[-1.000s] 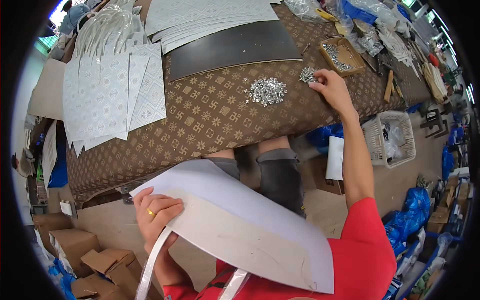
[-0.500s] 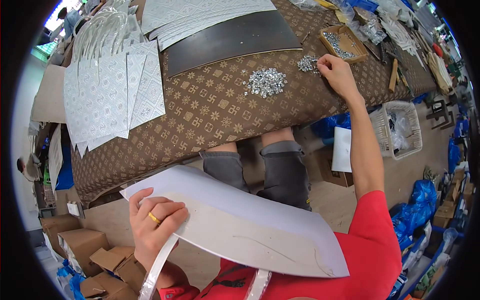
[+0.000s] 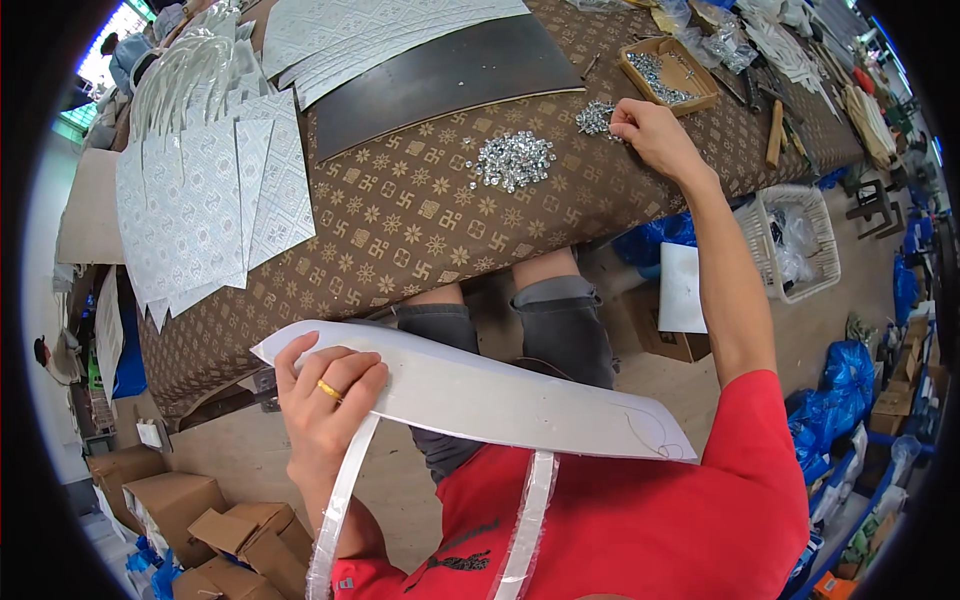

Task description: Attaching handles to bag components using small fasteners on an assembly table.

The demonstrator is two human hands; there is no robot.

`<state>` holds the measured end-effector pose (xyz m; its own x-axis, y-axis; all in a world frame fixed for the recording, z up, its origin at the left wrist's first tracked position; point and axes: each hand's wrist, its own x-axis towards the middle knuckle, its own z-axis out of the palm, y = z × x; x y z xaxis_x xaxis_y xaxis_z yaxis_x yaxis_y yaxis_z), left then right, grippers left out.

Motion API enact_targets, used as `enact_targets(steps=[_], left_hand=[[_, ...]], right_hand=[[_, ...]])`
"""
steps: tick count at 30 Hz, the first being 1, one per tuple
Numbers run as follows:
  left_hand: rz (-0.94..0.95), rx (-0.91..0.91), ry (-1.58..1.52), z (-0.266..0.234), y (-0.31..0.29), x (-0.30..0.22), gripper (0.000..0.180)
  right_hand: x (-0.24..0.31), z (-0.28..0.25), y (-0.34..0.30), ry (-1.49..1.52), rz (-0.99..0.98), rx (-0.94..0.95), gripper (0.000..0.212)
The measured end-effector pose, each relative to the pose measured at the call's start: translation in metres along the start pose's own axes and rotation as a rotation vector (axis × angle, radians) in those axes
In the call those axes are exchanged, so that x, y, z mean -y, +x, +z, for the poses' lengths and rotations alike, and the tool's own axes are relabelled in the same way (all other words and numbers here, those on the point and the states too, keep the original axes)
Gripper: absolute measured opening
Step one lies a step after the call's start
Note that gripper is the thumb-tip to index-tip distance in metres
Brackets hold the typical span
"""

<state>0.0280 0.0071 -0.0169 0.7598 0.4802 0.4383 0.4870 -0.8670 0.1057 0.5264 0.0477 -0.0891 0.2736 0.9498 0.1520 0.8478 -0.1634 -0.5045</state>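
Observation:
My left hand (image 3: 333, 395) is closed round the edge of a stiff white panel (image 3: 500, 385), fingers over its face. The panel lies tilted above my lap, with two pale straps (image 3: 530, 515) hanging from its lower edge; a loose thread shows near its right end. Over the table, the fingers of my right hand (image 3: 655, 135) are pinched together beside a small heap of dark metal pieces (image 3: 595, 117). Whatever those fingertips hold is too small to make out. Left of that heap lies a larger pile of shiny small metal pieces (image 3: 513, 160).
A brown patterned cloth (image 3: 400, 225) covers the table. On it are a dark board (image 3: 450, 85), stacked silvery patterned sheets (image 3: 190, 200), a tray of metal parts (image 3: 695, 80) and a wooden-handled hammer (image 3: 775, 135). A white basket (image 3: 825, 240) and cardboard boxes (image 3: 175, 505) stand below.
My left hand has tilted the panel, so its face looks narrower and its right end sits higher. My right hand stays at the small heap, fingers still pinched. The whole view has shifted slightly.

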Motion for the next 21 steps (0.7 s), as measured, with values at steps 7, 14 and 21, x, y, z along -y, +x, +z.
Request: enact_targets(steps=[7,14,21], left_hand=[[-0.019,-0.026,-0.004,0.003,-0.001,0.002,0.018],[-0.017,-0.041,-0.003,0.006,-0.002,0.0,0.016],[0.001,-0.019,-0.021,0.01,0.002,0.002,0.018]], right_hand=[[0.004,-0.004,-0.006,0.068,0.092,-0.102,0.021],[-0.005,-0.004,-0.006,-0.051,0.147,-0.086,0.021],[-0.041,-0.001,-0.004,0.126,0.083,-0.109,0.013]])
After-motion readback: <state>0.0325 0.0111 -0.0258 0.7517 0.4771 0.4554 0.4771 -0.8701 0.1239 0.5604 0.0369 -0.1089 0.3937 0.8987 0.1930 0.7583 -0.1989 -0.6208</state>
